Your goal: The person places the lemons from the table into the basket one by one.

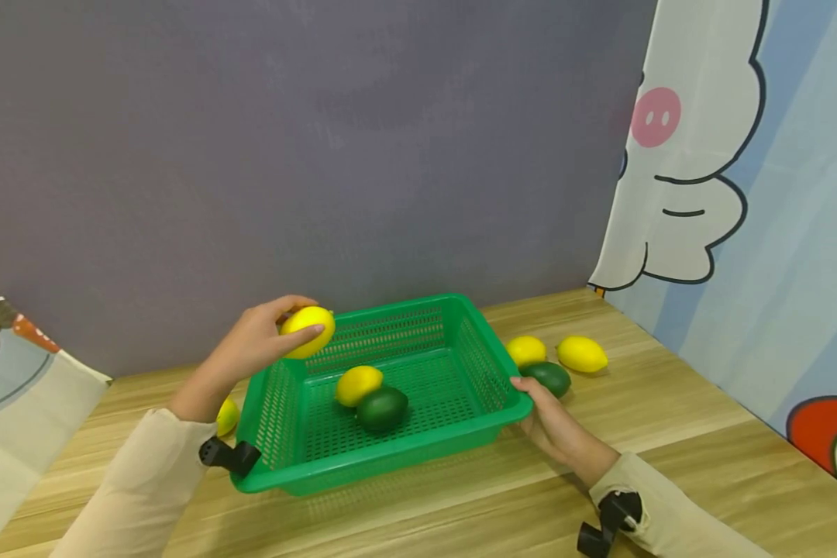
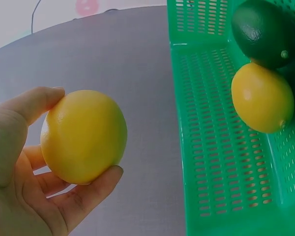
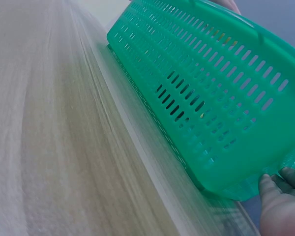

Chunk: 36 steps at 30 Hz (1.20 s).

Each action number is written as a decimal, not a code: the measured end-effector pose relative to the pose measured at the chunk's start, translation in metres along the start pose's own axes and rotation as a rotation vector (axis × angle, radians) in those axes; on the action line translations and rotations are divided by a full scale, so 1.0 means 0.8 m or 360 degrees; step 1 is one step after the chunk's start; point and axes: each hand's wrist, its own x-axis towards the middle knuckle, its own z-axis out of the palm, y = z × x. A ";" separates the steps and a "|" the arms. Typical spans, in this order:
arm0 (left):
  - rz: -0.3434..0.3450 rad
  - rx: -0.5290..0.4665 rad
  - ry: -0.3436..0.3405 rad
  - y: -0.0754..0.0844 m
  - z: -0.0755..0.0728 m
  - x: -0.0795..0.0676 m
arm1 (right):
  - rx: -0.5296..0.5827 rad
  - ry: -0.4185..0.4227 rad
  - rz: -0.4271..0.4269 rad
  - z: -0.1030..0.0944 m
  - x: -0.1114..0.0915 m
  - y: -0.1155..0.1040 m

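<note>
Thumb and fingers of my left hand (image 1: 251,345) hold a yellow lemon (image 1: 310,332) over the back left corner of a green plastic basket (image 1: 390,450). The left wrist view shows this lemon (image 2: 83,136) pinched between thumb and fingertips, beside the basket wall. Inside the basket, another lemon (image 1: 358,385) lies against a dark green lemon-shaped fruit (image 1: 382,409). At the basket's front right corner, my right hand (image 1: 554,425) grips the rim, thumb on top. Fingers (image 3: 271,189) of that hand show at the basket's corner in the right wrist view.
Right of the basket, two lemons (image 1: 582,354) and a dark green fruit (image 1: 549,378) lie on the wooden table (image 1: 669,403). A yellow fruit (image 1: 227,416) is partly hidden behind my left wrist. A grey backdrop (image 1: 363,155) stands behind the table.
</note>
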 end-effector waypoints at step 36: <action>0.0070 -0.0083 -0.0239 0.017 0.057 0.047 | -0.0002 -0.0030 -0.0036 -0.002 0.002 0.001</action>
